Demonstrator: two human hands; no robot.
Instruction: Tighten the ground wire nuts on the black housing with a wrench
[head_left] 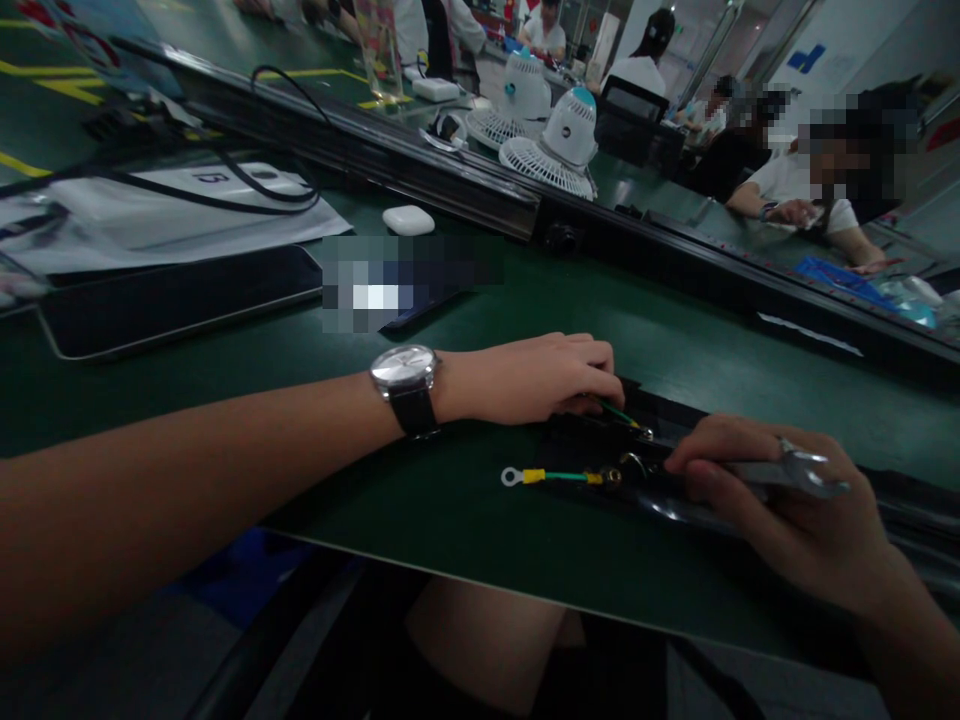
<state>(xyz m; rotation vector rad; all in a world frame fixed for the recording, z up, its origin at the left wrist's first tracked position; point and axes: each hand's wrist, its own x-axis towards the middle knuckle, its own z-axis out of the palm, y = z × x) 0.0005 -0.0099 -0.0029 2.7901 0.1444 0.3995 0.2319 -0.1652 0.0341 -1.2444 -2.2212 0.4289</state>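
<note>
My left hand (551, 380), with a watch (405, 375) at the wrist, has its fingers curled around a thin green wire (615, 410). This wire ends in a terminal (646, 434) against a long black part (911, 500). My right hand (795, 510) grips a metal wrench (765, 474), its open jaw pointing right and its other end close to the black part. Just left of that end lies a second green wire (568, 477) with yellow sleeves; its free ring terminal (511, 477) points left, and its other end meets a brass-coloured fastener (613, 479).
Behind my hands, a black rail (675, 255) crosses the green table (420, 530). A dark tablet-like slab (180, 300), a white earbud case (409, 220) and a plastic bag (187, 215) lie to the left. Beyond the rail are white fans (571, 130) and several people.
</note>
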